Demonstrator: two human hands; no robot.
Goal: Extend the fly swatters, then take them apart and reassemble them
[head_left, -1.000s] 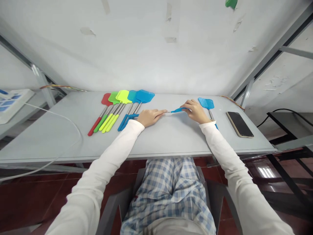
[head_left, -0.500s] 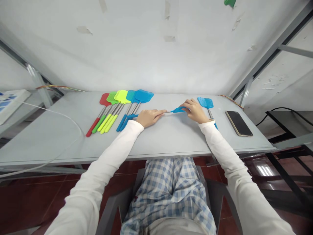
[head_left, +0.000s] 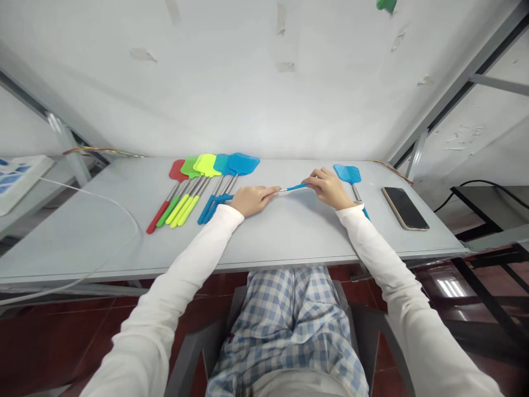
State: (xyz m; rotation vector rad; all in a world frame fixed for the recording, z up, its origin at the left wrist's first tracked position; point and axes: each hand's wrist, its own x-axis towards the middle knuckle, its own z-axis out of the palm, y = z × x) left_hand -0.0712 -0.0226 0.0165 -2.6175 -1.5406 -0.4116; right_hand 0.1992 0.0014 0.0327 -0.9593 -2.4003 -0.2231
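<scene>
while left hand [head_left: 253, 200] grips blue swatter [head_left: 292, 188], right hand [head_left: 329, 189] pinches head [head_left: 301, 186].

Single head-worn view, facing forward and down, near the tabletop [head_left: 297, 237], wall [head_left: 206, 82] beyond

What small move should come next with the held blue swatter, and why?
Perhaps turn the right hand slightly to bring the held swatter's blue head flat: it looks nearly edge-on, while the left hand holds the metal shaft.

the grey table [head_left: 289, 237] bears overlapping swatters [head_left: 207, 165] at ten o'clock, a blue swatter [head_left: 347, 173] at two, a phone [head_left: 405, 208] at three.
</scene>
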